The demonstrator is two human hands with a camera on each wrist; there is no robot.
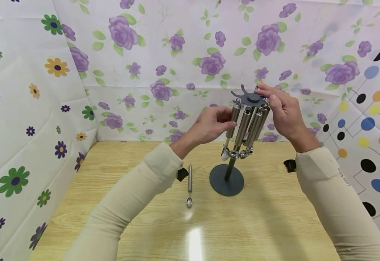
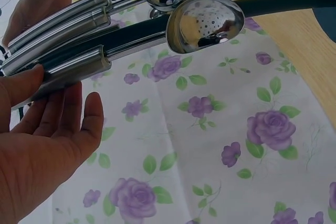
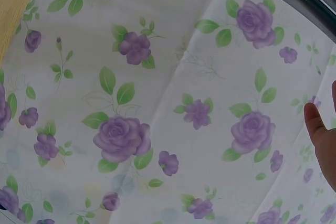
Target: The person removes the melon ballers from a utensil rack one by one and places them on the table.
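Note:
A black rotating utensil stand [image 1: 226, 180] has a hooked top with several steel-handled small scoops hanging from it. My left hand [image 1: 211, 125] holds the handle of the leftmost scoop [image 1: 233, 123], thumb on one side and fingers behind. In the left wrist view, that scoop's oval bowl [image 2: 206, 23] has small holes in it. My right hand [image 1: 285, 114] reaches over the hooked top [image 1: 247, 97], its fingertips touching a prong at the right. Only its thumb and part of the hand show in the right wrist view, near dark and metal handles.
On the wooden table [image 1: 137, 232], a loose small scoop [image 1: 189, 185] lies left of the stand's round base, bowl toward me. Flowered cloth [image 1: 190, 43] hangs behind, and patterned sheets [image 1: 20, 119] stand at both sides.

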